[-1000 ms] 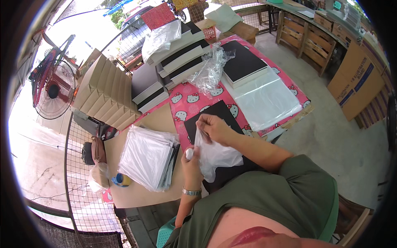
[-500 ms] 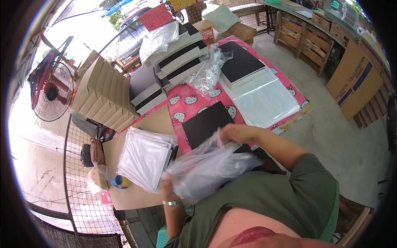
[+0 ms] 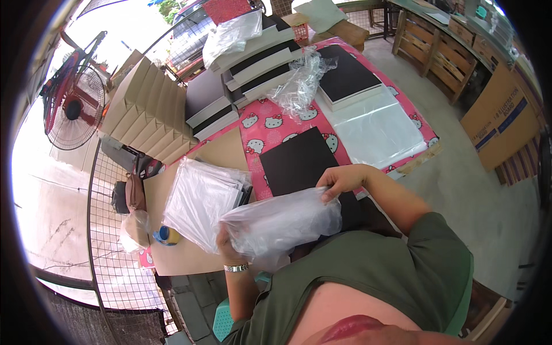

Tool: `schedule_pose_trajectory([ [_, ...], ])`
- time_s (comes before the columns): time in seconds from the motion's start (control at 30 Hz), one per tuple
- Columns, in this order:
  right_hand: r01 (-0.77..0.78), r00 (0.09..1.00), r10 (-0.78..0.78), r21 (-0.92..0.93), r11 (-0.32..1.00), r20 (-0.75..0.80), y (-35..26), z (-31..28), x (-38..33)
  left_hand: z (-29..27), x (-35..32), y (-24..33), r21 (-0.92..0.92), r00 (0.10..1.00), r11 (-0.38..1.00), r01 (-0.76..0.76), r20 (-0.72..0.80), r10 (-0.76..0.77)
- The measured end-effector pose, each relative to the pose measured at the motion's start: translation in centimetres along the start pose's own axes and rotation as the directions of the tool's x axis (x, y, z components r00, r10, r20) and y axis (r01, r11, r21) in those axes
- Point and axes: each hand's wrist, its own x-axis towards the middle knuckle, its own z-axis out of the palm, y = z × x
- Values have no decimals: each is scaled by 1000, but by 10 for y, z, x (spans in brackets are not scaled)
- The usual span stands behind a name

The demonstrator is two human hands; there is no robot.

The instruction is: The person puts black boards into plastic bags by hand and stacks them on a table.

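Note:
A clear plastic bag (image 3: 282,221) is stretched between both my hands, just above the table's near edge. My left hand (image 3: 229,244) grips its lower left end, and a watch shows on that wrist. My right hand (image 3: 339,179) pinches the bag's upper right edge. Under the right hand lies a flat black board (image 3: 299,164) on the pink patterned tablecloth (image 3: 264,123). To the left of the bag sits a stack of bagged sheets (image 3: 201,198).
Stacks of black-and-white boards (image 3: 253,63), crumpled plastic (image 3: 299,83), a flat pile of clear bags (image 3: 376,126) and folded cardboard boxes (image 3: 149,118) fill the far table. A red fan (image 3: 72,109) stands left. A tape roll (image 3: 165,234) sits near the wire mesh.
The crumpled bag has been pulled open and spread wide between my hands. My left hand dropped lower and left; my right hand moved right along the bag's edge.

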Motion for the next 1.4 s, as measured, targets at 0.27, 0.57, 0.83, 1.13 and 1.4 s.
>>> schedule_pose_trajectory([
  [0.27,470,805,-99,528,707,-584,9,-10,12,-18,9,-35,785,978,609,113,20,-208],
  [0.57,541,783,-129,564,624,-609,21,-58,11,-53,104,-28,472,907,797,378,-363,-215],
  [0.83,-386,354,-390,-513,767,-850,82,-157,112,-102,264,-64,883,892,422,205,-346,291],
  [1.13,-728,417,-357,-542,421,-836,116,-164,109,-81,268,-91,914,930,316,254,-321,180],
  [1.4,-482,491,-431,-648,590,-758,-20,-151,59,27,217,11,899,936,438,8,-160,312],
])
